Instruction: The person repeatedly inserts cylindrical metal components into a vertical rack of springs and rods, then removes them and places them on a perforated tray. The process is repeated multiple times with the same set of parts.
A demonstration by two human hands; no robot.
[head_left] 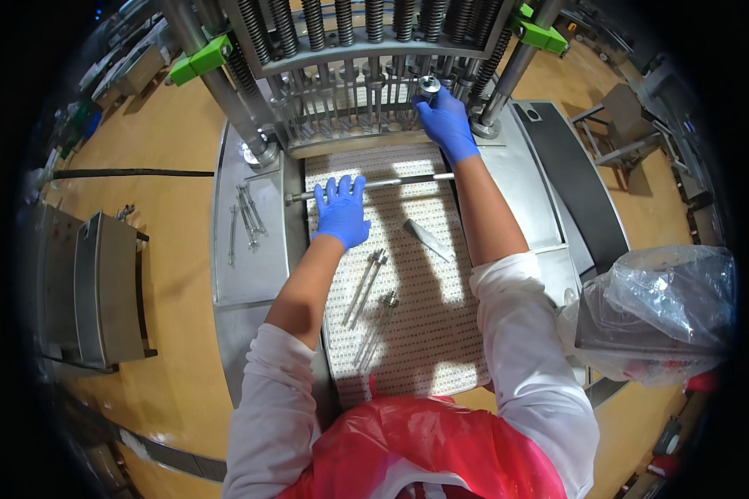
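Note:
Both hands wear blue gloves. My left hand (343, 218) rests with fingers spread at the bar (382, 182) that crosses the white patterned conveyor belt (466, 324). My right hand (446, 122) reaches farther forward and is closed around a round-topped metal fitting (429, 85) at the machine's needle head (341, 116); its lower end is hidden. On the belt, between my arms, lie long thin metal needles with round heads (366, 285) and more such needles (379, 328). A grey blade-like piece (429, 239) lies to their right.
Several loose needles (248, 214) lie on the steel side plate at left. Coil springs (374, 23) and posts with green clamps (204, 60) stand ahead. A plastic-covered box (653, 316) is beside my right arm. A steel cabinet (108, 291) stands at far left.

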